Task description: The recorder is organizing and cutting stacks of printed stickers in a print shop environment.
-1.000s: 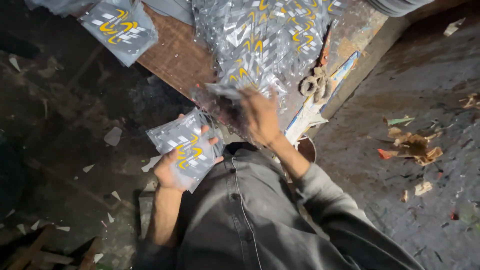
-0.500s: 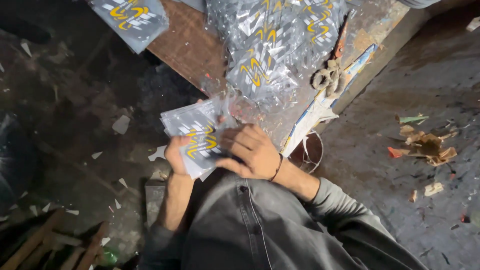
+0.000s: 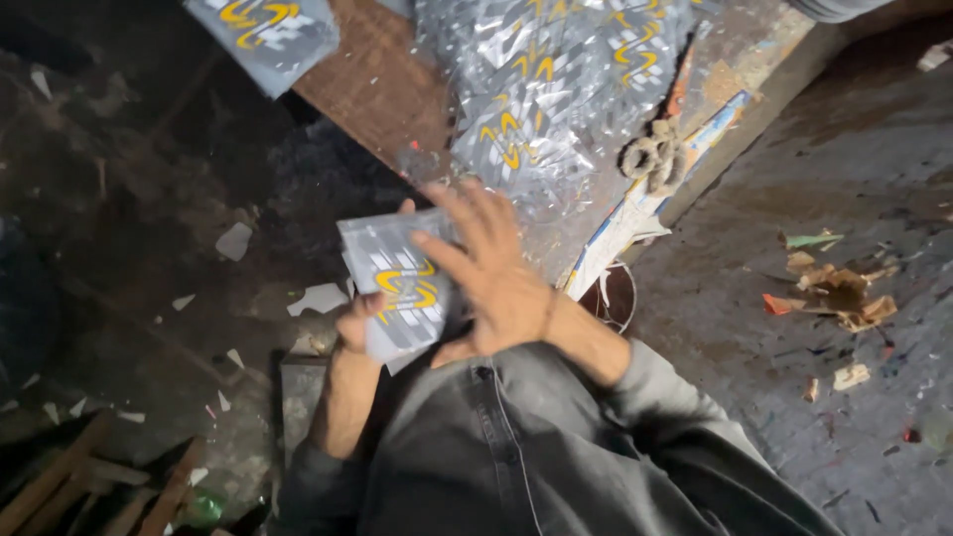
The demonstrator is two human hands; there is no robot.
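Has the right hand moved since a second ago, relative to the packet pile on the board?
Yes. The right hand came back from the pile of silver packets toward the body, onto the stack held by the left hand.

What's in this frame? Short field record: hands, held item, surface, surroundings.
left hand: grips a small stack of silver packets with yellow marks, from below
right hand: open, fingers spread, palm over the stack
bench: wooden board with a heap of matching packets
also on bench: scissors, near the edge
separate packet: upper left
floor: dark, with paper scraps
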